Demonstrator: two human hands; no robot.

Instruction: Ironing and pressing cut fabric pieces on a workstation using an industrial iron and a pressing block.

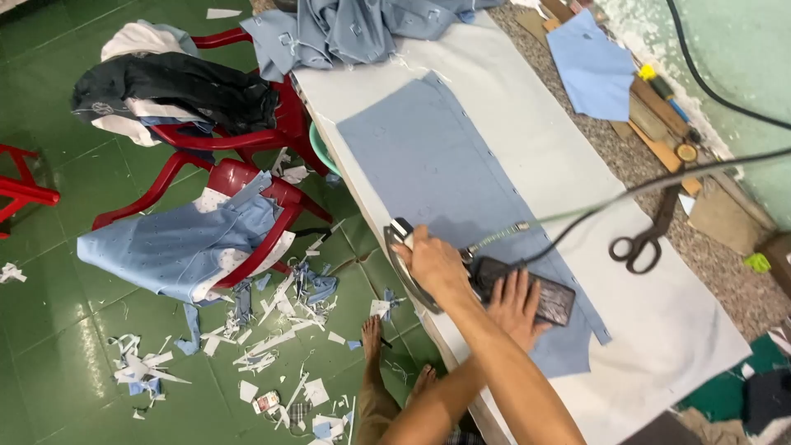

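A long blue fabric panel point(445, 173) is being pressed flat on the white padded table point(535, 140) running from the upper centre to the lower right of the frame. Most of the panel, toward the upper centre, is lying smooth; the end at lower centre is being worked now. An electric iron point(412, 264) is being gripped at lower centre by the left hand point(437, 264), closed around its handle. The cloth beside it is being held down by the right hand point(515, 305), fingers spread flat.
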